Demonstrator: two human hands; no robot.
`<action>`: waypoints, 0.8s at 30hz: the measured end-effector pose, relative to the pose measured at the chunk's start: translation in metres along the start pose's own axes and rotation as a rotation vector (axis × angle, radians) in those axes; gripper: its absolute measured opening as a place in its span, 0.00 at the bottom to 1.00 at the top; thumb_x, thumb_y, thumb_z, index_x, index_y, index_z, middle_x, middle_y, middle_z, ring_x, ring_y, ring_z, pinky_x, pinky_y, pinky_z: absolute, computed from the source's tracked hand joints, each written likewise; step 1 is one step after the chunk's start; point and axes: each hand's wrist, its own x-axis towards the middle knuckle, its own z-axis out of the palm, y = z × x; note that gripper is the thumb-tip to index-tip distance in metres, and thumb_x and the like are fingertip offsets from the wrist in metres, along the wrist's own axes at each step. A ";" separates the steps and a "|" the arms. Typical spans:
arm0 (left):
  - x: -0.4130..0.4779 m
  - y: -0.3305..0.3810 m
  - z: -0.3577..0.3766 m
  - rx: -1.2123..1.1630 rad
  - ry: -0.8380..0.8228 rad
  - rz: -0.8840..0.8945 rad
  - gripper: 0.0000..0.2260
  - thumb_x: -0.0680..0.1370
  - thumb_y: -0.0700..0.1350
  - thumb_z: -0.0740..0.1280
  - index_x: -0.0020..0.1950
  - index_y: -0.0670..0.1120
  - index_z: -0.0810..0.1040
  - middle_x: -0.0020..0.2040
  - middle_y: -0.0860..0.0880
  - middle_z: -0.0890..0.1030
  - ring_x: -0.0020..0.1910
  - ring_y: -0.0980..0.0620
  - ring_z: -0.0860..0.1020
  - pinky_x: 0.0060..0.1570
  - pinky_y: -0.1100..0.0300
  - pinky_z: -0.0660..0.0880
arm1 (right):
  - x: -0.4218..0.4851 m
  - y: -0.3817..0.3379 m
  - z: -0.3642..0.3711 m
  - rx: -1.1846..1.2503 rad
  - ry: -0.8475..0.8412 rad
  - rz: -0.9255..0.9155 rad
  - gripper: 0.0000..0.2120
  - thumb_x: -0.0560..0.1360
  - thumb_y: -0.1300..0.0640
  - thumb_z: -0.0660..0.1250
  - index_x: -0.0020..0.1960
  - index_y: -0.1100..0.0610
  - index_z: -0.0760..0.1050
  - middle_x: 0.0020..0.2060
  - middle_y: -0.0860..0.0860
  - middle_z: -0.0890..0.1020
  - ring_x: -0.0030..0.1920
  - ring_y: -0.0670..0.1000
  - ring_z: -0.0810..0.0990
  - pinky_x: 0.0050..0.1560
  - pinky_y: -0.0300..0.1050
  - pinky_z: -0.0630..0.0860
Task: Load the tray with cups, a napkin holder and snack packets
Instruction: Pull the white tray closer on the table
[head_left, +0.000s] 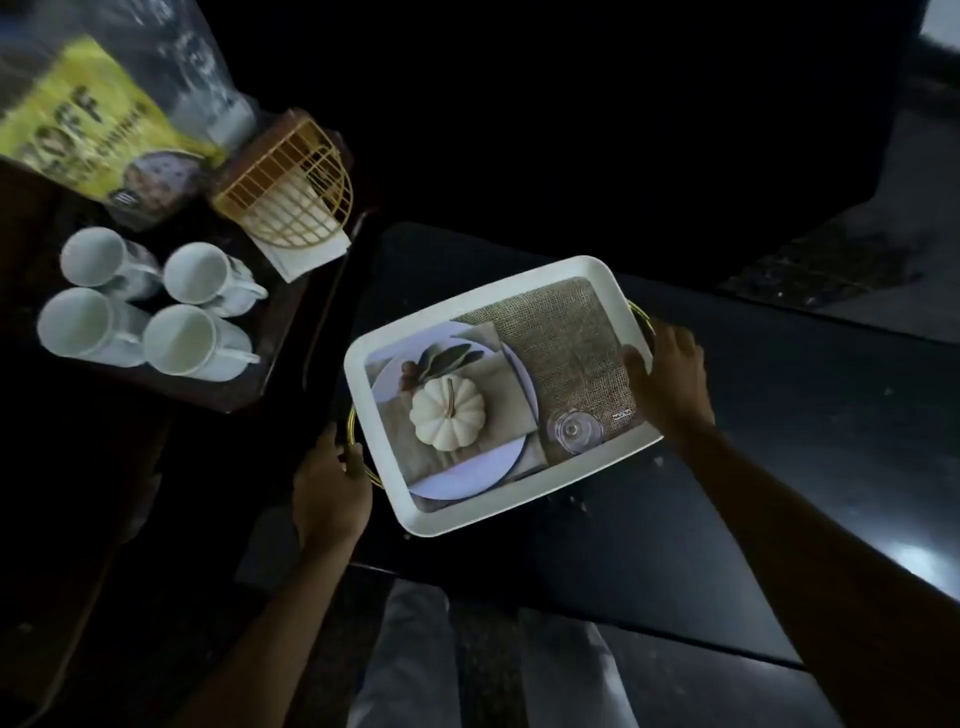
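Observation:
A white rectangular tray (470, 306) with gold handles and a printed pumpkin-and-plate picture on its bottom sits on a dark surface at centre. My left hand (330, 486) grips its near-left gold handle. My right hand (670, 376) grips its right rim and handle. Nothing real lies in the tray. To the left, several white cups (179, 338) stand together on a dark wooden table. Behind them stands a gold wire napkin holder (291, 192) with white napkins. A yellow-green snack packet (88, 124) lies at the far left, with a clear packet behind it.
The dark wooden table (228, 395) holding the cups is left of the tray, its edge close to the tray's left side. A glossy dark surface (779, 415) extends to the right. My legs in light trousers (405, 649) show below.

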 end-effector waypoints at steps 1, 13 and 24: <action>0.006 -0.001 0.001 -0.039 0.009 -0.012 0.19 0.83 0.41 0.62 0.74 0.40 0.71 0.63 0.37 0.81 0.61 0.36 0.80 0.60 0.45 0.75 | 0.006 0.002 0.001 -0.001 0.007 0.012 0.22 0.81 0.53 0.62 0.70 0.63 0.68 0.65 0.63 0.73 0.64 0.63 0.71 0.61 0.54 0.70; 0.023 0.010 -0.015 -0.056 0.072 0.018 0.11 0.80 0.39 0.67 0.62 0.40 0.81 0.49 0.38 0.86 0.43 0.44 0.82 0.48 0.56 0.72 | 0.016 0.016 -0.016 0.239 0.125 0.136 0.12 0.76 0.65 0.62 0.50 0.58 0.85 0.42 0.54 0.86 0.41 0.49 0.80 0.47 0.41 0.75; -0.015 0.093 0.027 -0.088 -0.040 0.194 0.13 0.80 0.41 0.69 0.64 0.45 0.82 0.54 0.41 0.86 0.45 0.50 0.79 0.49 0.57 0.73 | -0.065 0.139 -0.066 0.364 0.276 0.443 0.07 0.76 0.61 0.68 0.49 0.52 0.83 0.39 0.46 0.82 0.35 0.36 0.76 0.29 0.23 0.69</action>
